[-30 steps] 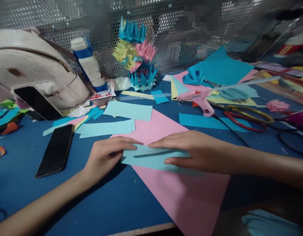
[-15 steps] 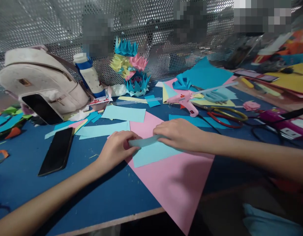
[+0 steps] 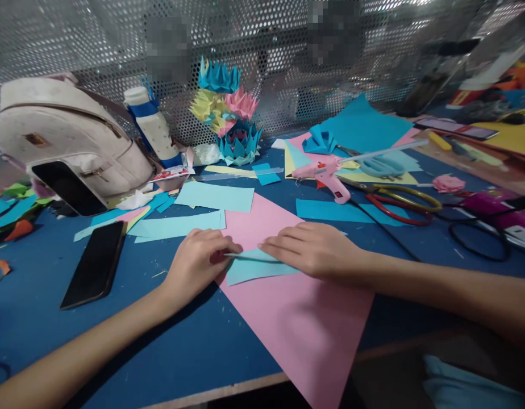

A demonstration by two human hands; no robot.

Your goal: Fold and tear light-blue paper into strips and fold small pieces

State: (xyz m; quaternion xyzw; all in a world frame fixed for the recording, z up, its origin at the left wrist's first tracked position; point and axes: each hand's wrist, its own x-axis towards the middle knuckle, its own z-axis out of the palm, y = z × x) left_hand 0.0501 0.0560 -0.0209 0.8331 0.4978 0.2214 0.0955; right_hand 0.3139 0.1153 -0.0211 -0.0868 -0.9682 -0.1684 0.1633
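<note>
A light blue paper strip (image 3: 258,271), folded over along its far edge, lies on a large pink sheet (image 3: 313,324). My left hand (image 3: 205,253) pinches the left end of the fold between thumb and fingers. On the right part of the same strip rests my right hand (image 3: 311,247), its fingers together and pressed down on the fold; its thumb is hidden. More light blue strips (image 3: 215,196) lie beyond my left hand. Past my right hand is a darker blue strip (image 3: 330,210).
A phone (image 3: 94,264) lies left, near a white backpack (image 3: 70,130) and bottle (image 3: 154,128). Folded paper flowers (image 3: 239,142) stand at the back. A pink glue gun (image 3: 326,173), scissors (image 3: 399,204) and a black cable (image 3: 388,230) are at the right.
The raised flap of the light blue strip has come down flatter. My right hand has moved slightly nearer and lies flatter over the strip. The view has shifted a little.
</note>
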